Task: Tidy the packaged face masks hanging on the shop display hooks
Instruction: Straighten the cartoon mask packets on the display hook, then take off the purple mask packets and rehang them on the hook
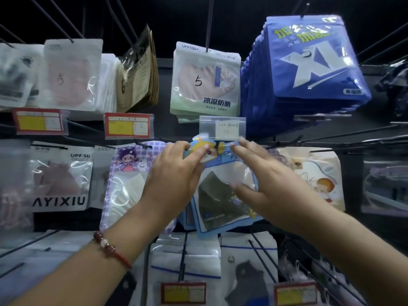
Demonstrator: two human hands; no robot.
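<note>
A blue cartoon mask pack (223, 195) with a dark mask inside hangs tilted on the middle hook (217, 144). My left hand (174, 180) pinches its top left corner by the cartoon face. My right hand (262, 180) lies against its right side, fingertips at the top edge near the hook and thumb on the clear window. More blue packs sit behind it. A purple checked pack (128, 173) with a white mask hangs just left, partly hidden by my left hand.
Above hang a green UPF100+ pack (205, 85) marked 5 and a thick stack of blue XL packs (309, 67). An AYIXIU pack (59, 177) hangs far left, a cream cartoon pack (318, 175) right. Bare black hooks (260, 250) jut out below, over white packs and price tags.
</note>
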